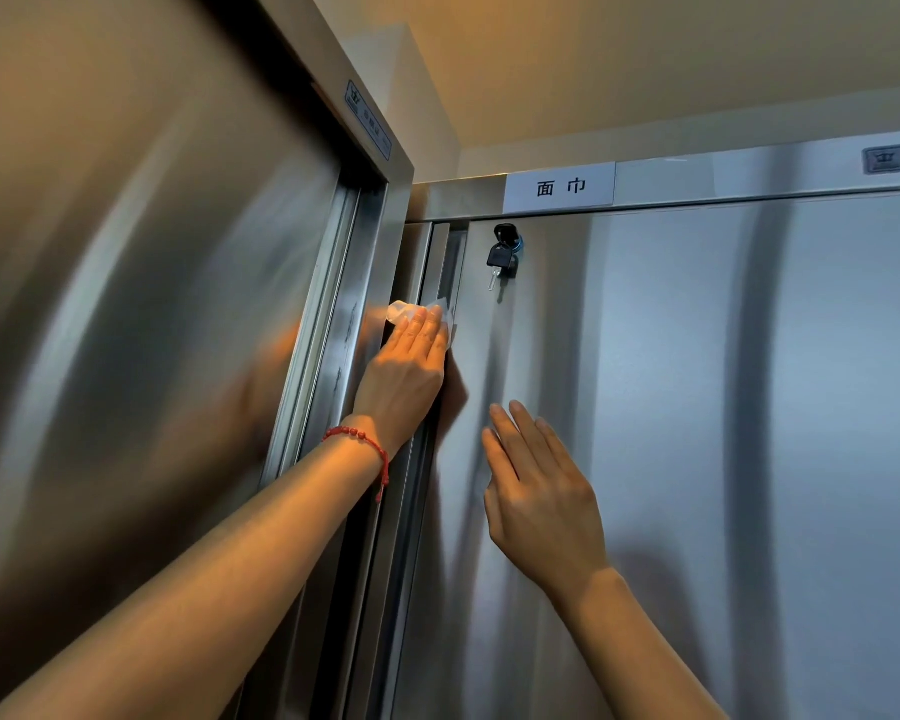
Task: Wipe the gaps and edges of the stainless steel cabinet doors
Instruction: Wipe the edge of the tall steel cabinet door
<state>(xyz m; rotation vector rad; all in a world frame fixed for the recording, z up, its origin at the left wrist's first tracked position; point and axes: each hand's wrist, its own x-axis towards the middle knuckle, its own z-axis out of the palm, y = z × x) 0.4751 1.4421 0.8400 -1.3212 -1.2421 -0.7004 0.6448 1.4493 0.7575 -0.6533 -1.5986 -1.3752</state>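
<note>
A stainless steel cabinet door (697,407) fills the right side, its left edge meeting a narrow vertical gap (440,262). My left hand (406,376), a red bead bracelet on its wrist, presses a white wipe (411,311) flat against that edge and gap, fingers pointing up. The wipe shows only above my fingertips. My right hand (536,491) rests flat on the door face lower down, fingers spread, holding nothing.
A key with a black head (502,254) hangs in the lock near the door's top left. A white label (559,187) sits on the frame above. A second steel cabinet (152,304) stands at a right angle on the left.
</note>
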